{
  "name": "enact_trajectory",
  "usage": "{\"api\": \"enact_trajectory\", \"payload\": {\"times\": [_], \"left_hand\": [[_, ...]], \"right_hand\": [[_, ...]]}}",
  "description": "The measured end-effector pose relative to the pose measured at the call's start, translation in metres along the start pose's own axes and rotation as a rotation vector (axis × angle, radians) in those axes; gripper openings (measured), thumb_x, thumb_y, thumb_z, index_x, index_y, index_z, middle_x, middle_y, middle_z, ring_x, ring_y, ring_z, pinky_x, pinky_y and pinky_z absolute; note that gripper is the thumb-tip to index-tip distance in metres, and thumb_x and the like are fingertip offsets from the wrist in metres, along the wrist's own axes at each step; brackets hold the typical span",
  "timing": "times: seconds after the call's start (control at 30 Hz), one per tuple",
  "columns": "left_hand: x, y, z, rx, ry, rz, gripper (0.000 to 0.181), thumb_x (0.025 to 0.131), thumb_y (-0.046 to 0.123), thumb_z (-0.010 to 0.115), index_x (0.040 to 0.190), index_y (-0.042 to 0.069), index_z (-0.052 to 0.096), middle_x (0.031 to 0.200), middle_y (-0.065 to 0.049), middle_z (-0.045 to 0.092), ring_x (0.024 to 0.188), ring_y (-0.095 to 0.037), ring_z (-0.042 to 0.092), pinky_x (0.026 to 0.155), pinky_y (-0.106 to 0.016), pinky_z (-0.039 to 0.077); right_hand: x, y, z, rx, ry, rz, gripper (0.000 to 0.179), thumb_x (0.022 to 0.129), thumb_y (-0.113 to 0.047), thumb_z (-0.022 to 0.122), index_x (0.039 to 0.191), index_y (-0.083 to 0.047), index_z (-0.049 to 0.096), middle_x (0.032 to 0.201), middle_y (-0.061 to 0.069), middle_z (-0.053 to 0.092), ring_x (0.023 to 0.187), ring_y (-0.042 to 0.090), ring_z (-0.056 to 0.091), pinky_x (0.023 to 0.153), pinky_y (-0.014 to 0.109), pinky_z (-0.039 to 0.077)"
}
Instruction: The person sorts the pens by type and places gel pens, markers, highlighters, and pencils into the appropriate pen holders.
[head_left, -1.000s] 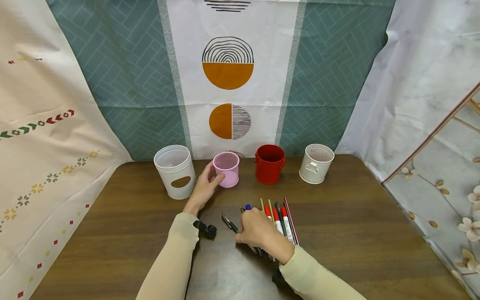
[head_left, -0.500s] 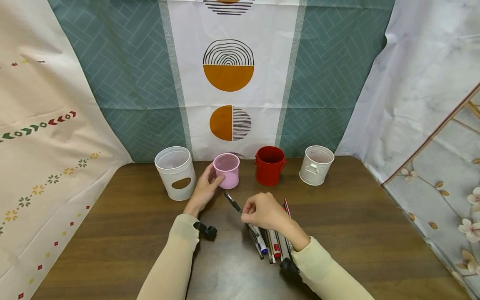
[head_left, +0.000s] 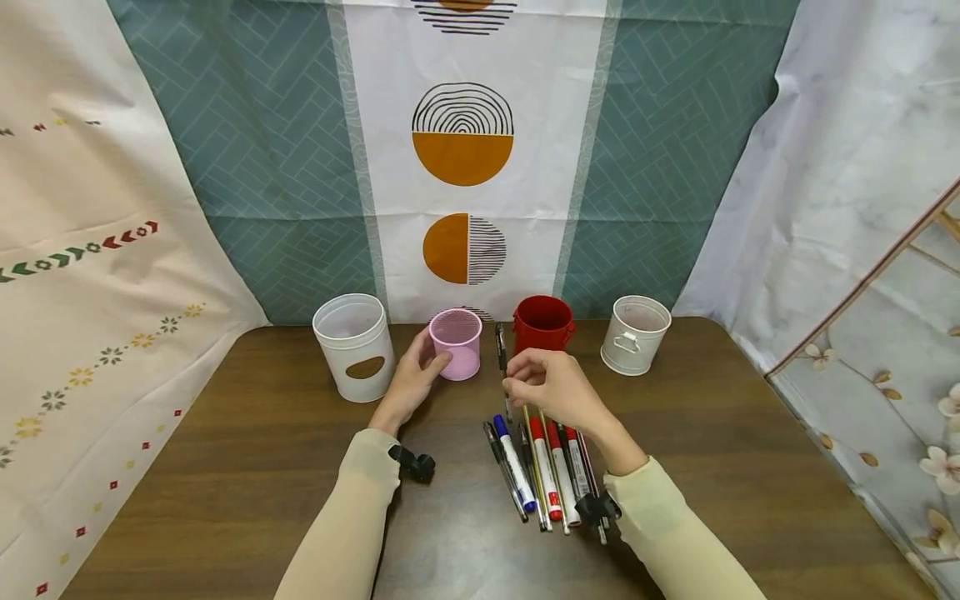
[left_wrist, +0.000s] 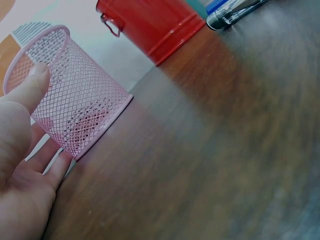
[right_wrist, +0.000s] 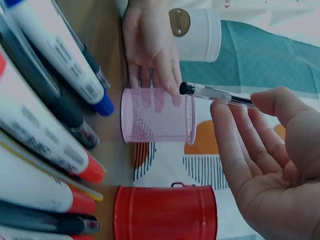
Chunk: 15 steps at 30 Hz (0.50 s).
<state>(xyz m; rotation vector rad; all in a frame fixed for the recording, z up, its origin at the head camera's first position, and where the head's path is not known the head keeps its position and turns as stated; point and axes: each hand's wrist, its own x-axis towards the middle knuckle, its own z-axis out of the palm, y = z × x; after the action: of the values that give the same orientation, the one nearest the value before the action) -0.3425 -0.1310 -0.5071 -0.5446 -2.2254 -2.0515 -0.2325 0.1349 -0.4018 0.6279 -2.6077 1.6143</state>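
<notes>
My left hand (head_left: 408, 379) holds a pink mesh pen cup (head_left: 459, 360), thumb on its near side and fingers behind it. The cup stands upright, and no pen shows through its mesh in the left wrist view. Between thumb and index finger, my right hand (head_left: 557, 387) pinches a clear-barrelled pen (right_wrist: 215, 93) with a black end. It is raised above the table, roughly upright, between the pink cup and the red bucket (head_left: 543, 321), apart from both. Below this hand lies a row of pens and markers, including a blue-and-white marker (head_left: 516, 467) and a red-and-white marker (head_left: 546, 475).
A tall white container (head_left: 352, 354) stands left of the pink cup. A smaller white bucket (head_left: 634, 337) with a side handle is at the back right. Patterned cloth hangs behind the wooden table (head_left: 225, 467).
My right hand has picked the pen up from the row, lifted it away from the table and tipped it upright, moving forward and right. The left hand keeps hold of the pink cup.
</notes>
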Motion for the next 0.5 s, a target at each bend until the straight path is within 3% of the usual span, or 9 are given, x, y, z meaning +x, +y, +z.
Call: {"api": "enact_trajectory", "payload": {"times": [0.2, 0.5], "left_hand": [[0.0, 0.0, -0.002, 0.014, 0.0, -0.003, 0.066, 0.106, 0.016, 0.067, 0.163, 0.007, 0.036, 0.161, -0.02, 0.045, 0.151, -0.037, 0.041, 0.127, -0.052, 0.032], [0.0, 0.0, 0.0, 0.018, 0.008, -0.017, 0.067, 0.105, 0.016, 0.069, 0.164, 0.01, 0.037, 0.16, -0.017, 0.048, 0.149, -0.036, 0.044, 0.126, -0.05, 0.034]], "right_hand": [[0.019, 0.0, -0.009, 0.043, 0.035, -0.022, 0.016, 0.095, -0.005, 0.079, 0.108, -0.001, 0.071, 0.096, 0.011, 0.078, 0.081, 0.029, 0.079, 0.076, 0.034, 0.066], [0.063, -0.001, -0.019, 0.043, 0.108, -0.085, 0.019, 0.096, -0.009, 0.08, 0.11, 0.002, 0.071, 0.101, 0.016, 0.079, 0.088, 0.038, 0.079, 0.08, 0.037, 0.066]]}}
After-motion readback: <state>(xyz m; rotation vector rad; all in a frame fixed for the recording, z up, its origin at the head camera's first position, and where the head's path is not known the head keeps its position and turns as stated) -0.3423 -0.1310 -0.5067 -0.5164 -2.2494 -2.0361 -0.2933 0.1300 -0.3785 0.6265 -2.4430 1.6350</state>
